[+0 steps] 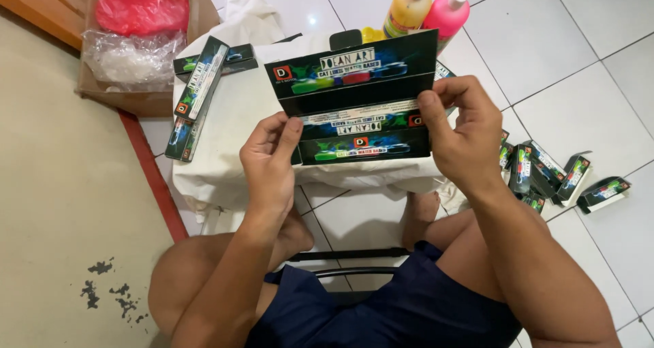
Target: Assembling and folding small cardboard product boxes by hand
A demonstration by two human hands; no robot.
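We held a flat, unfolded cardboard box (357, 96) up in front of us with both hands. Our left hand (269, 160) pinched its lower left edge, thumb on top and fingers tucked behind. Our right hand (463, 133) gripped the right edge the same way, with the thumb pressed on a fold line. The box hung in the air just above a small table covered in white cloth (225, 126).

We thought the thin card could bend in the wrong place if our thumbs pushed off the fold line. It could also tear at a flap if we pulled the sides too hard. A loose grip might let it drop onto the cloth.

The box was dark, almost black, with blue swirls and small bright shapes in green, red and blue. It showed long panels with creases between them, and a small tab stuck up at the top. Folded boxes (197, 92) like it lay on the cloth, and more (545, 174) sat on the tiled floor (593, 62).
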